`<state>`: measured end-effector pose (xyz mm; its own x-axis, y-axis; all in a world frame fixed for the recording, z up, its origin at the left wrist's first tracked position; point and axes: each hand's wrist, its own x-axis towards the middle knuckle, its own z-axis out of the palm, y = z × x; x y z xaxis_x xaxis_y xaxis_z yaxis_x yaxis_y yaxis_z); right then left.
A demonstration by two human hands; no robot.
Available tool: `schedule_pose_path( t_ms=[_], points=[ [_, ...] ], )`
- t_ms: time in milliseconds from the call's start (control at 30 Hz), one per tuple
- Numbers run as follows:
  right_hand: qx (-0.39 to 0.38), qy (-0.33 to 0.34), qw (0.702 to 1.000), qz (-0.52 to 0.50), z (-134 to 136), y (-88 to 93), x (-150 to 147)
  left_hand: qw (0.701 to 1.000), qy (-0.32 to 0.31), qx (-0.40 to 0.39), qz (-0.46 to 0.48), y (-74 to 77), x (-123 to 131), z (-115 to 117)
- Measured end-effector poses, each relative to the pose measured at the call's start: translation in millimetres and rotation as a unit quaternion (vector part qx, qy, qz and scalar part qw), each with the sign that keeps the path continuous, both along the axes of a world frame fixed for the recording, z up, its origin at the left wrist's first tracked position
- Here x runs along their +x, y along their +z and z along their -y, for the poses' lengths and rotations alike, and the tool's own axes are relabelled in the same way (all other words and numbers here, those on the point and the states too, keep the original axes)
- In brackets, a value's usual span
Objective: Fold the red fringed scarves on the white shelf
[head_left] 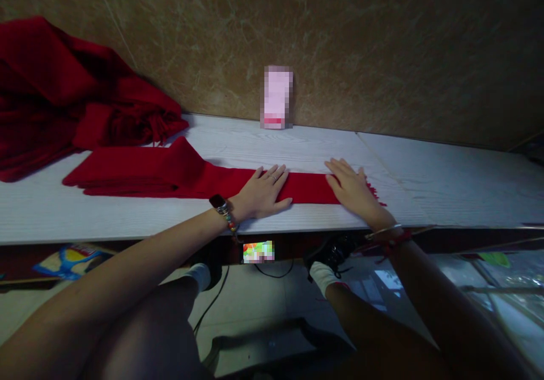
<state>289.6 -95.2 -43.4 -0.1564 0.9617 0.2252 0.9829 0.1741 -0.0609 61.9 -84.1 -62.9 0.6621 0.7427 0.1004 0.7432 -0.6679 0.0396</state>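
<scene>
A long red scarf (312,188) lies along the white wood-grained tabletop, its fringed end at the right and a folded, layered stack at the left. My left hand (262,193) rests flat on the middle of the strip, fingers stretched out. Toward the fringed end, my right hand (352,190) lies on the cloth with its fingers extended, partly covering the fringe. Neither hand grips anything. Left of the strip, a heap of loose red cloth (63,97) with tassels is bunched against the wall.
A blurred pink packet (277,97) stands against the brown marbled wall (382,57). Below the table's front edge are a lit screen (258,252), a blue-and-white package (70,262) and a dark cable (215,300) on the floor. Glass shelving stands at lower right.
</scene>
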Motion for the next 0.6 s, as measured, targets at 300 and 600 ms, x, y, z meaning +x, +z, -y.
schedule_pose_path(
  t_ms=[300,600],
  points=[
    [-0.092,0.055,0.994,0.033,4,-17.1,-14,1.000,0.025,-0.018,-0.003,4.2,1,3],
    [-0.090,-0.042,0.994,0.045,-5,-19.9,51,1.000,0.017,-0.017,0.010,4.4,1,3]
  ],
)
